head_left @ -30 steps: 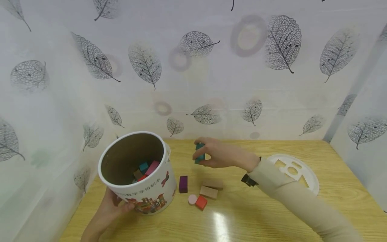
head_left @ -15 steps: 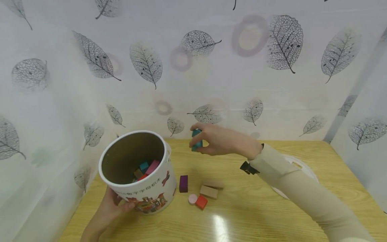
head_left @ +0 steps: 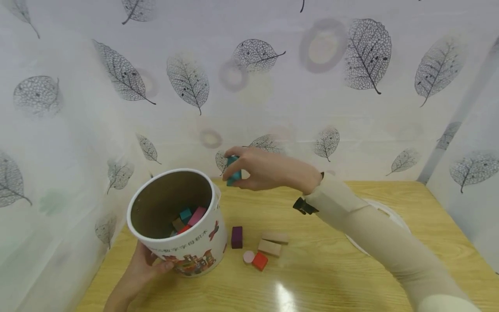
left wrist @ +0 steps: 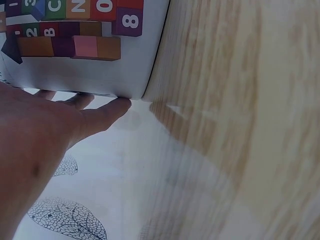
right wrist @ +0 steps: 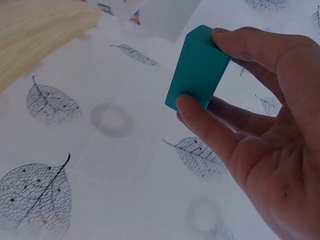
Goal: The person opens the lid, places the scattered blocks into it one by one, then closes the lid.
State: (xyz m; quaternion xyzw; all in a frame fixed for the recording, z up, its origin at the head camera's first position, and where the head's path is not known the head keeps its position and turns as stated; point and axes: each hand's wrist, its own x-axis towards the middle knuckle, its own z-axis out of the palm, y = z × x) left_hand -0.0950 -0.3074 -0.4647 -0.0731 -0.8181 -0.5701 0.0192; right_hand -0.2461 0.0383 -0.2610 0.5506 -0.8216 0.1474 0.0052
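My right hand [head_left: 265,168] pinches a teal block [head_left: 234,170] between thumb and fingertips, raised above the table just right of the bucket's rim. In the right wrist view the teal block [right wrist: 197,70] shows as an oblong with a slanted end. A white bucket [head_left: 195,251] with printed pictures stands at the left, its mouth uncovered. Several coloured blocks [head_left: 186,215] lie inside it. My left hand [head_left: 136,268] holds the bucket low on its left side, thumb on the front wall. In the left wrist view, fingers [left wrist: 107,112] lie along the bucket's wall.
Right of the bucket on the wooden table [head_left: 312,268] lie a purple block [head_left: 236,237], two plain wood blocks [head_left: 270,247], a pink round block [head_left: 248,257] and a red block [head_left: 259,261]. A white lid [head_left: 393,216] with cut-outs is partly behind the right sleeve.
My right hand has lifted the teal block and carried it left toward the bucket. The left hand, bucket and loose table blocks stay put.
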